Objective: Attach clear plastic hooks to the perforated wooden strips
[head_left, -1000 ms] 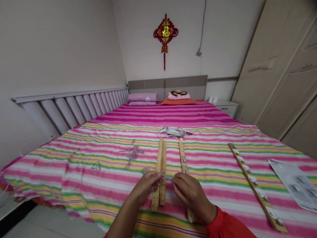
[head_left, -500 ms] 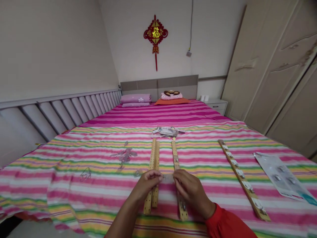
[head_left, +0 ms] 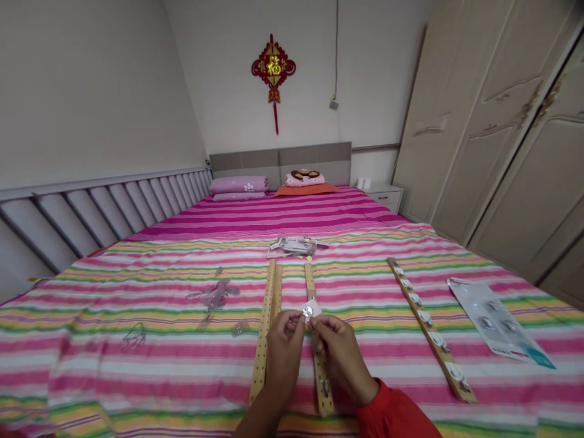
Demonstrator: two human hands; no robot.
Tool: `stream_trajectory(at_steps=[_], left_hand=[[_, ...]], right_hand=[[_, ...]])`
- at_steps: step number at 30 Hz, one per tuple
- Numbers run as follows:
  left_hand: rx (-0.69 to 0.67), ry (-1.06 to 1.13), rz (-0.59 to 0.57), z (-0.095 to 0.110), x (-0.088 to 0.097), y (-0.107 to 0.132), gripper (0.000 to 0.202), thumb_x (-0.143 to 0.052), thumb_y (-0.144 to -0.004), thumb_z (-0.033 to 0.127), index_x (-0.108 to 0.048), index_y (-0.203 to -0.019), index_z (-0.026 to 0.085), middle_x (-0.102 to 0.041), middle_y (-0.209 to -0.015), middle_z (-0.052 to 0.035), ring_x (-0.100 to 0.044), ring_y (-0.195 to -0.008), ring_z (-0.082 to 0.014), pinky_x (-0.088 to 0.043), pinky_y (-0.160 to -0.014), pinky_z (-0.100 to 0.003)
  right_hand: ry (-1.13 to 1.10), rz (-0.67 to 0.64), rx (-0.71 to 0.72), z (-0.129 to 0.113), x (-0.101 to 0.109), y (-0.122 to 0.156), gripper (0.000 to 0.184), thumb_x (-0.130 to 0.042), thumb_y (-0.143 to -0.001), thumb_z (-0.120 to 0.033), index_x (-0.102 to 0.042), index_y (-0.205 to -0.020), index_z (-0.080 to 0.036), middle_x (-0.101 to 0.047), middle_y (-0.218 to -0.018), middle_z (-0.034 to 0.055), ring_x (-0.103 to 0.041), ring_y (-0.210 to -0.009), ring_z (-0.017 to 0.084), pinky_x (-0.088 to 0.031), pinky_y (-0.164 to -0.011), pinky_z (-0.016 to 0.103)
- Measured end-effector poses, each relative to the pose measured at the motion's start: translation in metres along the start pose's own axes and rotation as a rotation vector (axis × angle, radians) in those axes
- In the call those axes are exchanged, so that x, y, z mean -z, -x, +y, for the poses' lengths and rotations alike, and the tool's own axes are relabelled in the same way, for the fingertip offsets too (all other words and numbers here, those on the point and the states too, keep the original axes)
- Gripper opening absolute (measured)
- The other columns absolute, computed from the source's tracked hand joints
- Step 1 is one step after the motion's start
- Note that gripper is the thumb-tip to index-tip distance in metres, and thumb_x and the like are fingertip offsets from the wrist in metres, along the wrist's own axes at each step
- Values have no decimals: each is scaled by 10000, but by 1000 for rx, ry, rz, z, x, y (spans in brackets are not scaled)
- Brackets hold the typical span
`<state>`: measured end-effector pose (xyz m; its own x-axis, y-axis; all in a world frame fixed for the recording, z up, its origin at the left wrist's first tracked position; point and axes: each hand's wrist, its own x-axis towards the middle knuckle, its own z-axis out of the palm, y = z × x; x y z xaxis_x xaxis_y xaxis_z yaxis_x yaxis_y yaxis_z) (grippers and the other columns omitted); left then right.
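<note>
Between my fingertips, just above the middle wooden strip (head_left: 322, 374), is a small pale square adhesive hook (head_left: 312, 308) with a shiny patch. My left hand (head_left: 285, 340) pinches its left side, and the fingers of my right hand (head_left: 340, 347) close on its lower right edge. The middle strip has a row of holes and a few small metal pieces on it. Left of it, two more perforated wooden strips (head_left: 261, 347) lie side by side, partly covered by my left hand.
To the right lies a wooden strip with white hooks (head_left: 425, 317), then a clear blister pack (head_left: 495, 325). Clear plastic scraps (head_left: 216, 295) and a small clear square (head_left: 239, 329) lie left. A pile of packaging (head_left: 296, 245) sits farther back on the striped bedsheet (head_left: 173, 365).
The square piece has turned from edge-on to face-up, showing its shiny patch. Both hands have come closer together around it, and the view has shifted slightly right.
</note>
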<state>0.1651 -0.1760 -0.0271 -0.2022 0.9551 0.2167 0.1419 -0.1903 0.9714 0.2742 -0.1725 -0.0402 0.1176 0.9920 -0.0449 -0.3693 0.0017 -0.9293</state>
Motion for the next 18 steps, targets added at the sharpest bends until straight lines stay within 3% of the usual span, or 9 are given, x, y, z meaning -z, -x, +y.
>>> stream_trajectory(at_steps=[8,13,18], left_hand=[[-42,-117,-48,-2,-9,-9,301,-624,-707,287,-686,-981,179,-667,-856,-44,-598,-708,-153,-473,-637,-256],[-28,-132,-110,-13,-8,-45,284,-557,-753,306,-700,-960,174,-680,-864,-47,-605,-749,-160,-471,-692,-270],[32,6,-257,-19,-25,-91,222,-619,-690,298,-698,-827,142,-711,-797,-52,-636,-766,-179,-484,-729,-284]], right_hand=[[85,-49,21,-11,17,-26,220,-664,-622,-376,-570,-577,-182,-455,-337,-69,-372,-322,72,-259,-380,209],[214,-167,-4,-16,36,-61,221,-632,-629,-392,-530,-585,-201,-455,-361,-80,-371,-318,69,-236,-375,210],[290,-214,-42,-18,45,-93,205,-617,-647,-371,-528,-574,-202,-452,-357,-80,-359,-320,64,-227,-371,205]])
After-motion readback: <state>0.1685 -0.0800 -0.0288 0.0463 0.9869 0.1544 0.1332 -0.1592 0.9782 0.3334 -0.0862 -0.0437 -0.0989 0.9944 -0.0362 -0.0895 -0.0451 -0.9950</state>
